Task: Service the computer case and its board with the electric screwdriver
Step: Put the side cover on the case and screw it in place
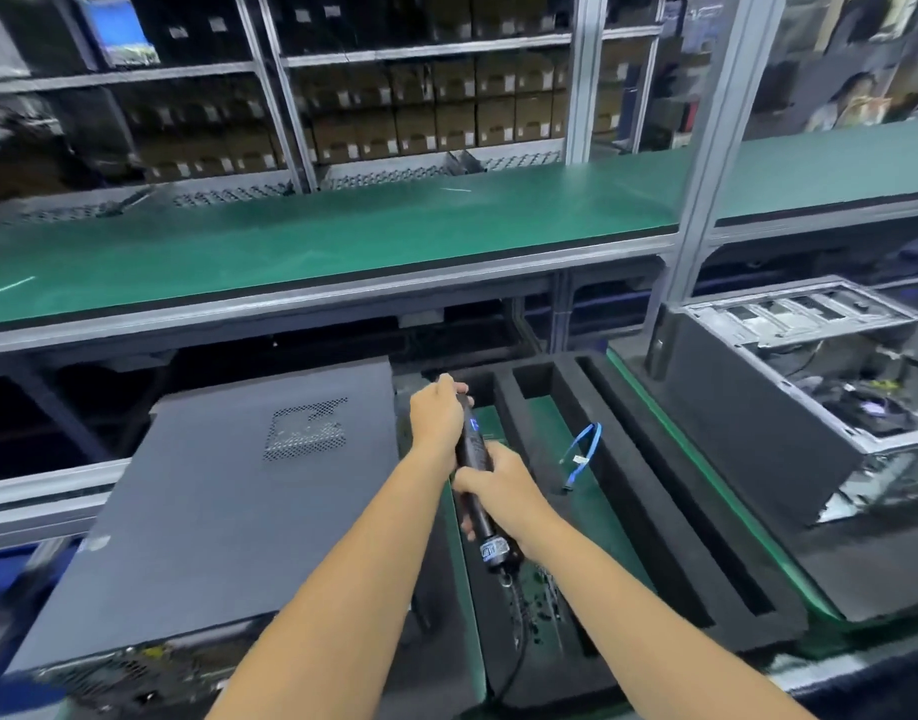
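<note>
Electric screwdriver (476, 472) held in both hands above the black foam tray (628, 491), slanting up and away. Right hand (498, 493) wrapped round the lower barrel, fingers (467, 483) curled tight on it. Left hand (436, 415) closed over the far end, fingers there curled on the tool too. Bit and tip hidden under the left hand. Small blue light visible on the barrel between the two grips. Label at the butt end too blurred to read. Black cord (519, 631) trailing down from the butt, lost at the bottom edge.

Just left of the fingers, closed grey computer case (228, 506) lying flat, vent grille on top; near corner cut off and smeared. Right of the fingers, blue cable (584, 449) lying loose in a tray slot on the green mat. Farther right, second case (810, 387), open, innards blurred, board not clearly made out.

Green-topped table (498, 589) under the tray. Beyond the fingers, raised green shelf (342, 241) on an aluminium frame; behind it, racks of brown boxes (446, 111), motion-blurred at left. Bare slots of tray open to the right of the fingers; narrow gap only between grey case and tray.
</note>
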